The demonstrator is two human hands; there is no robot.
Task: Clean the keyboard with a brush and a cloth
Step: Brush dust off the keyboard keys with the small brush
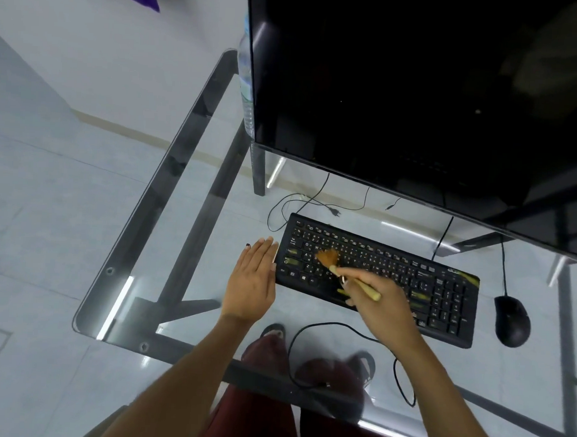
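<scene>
A black keyboard (409,271) lies on the glass desk (190,188) in front of a dark monitor. My right hand (379,303) holds a small brush (337,267) with a pale wooden handle; its orange-brown bristles press on the keys at the keyboard's left part. My left hand (254,279) lies flat on the glass with fingers together, its fingertips against the keyboard's left end. No cloth is in view.
A large black monitor (416,92) stands behind the keyboard. A black mouse (512,321) sits right of the keyboard. A clear plastic bottle (246,79) stands left of the monitor. Cables and my feet show through the glass.
</scene>
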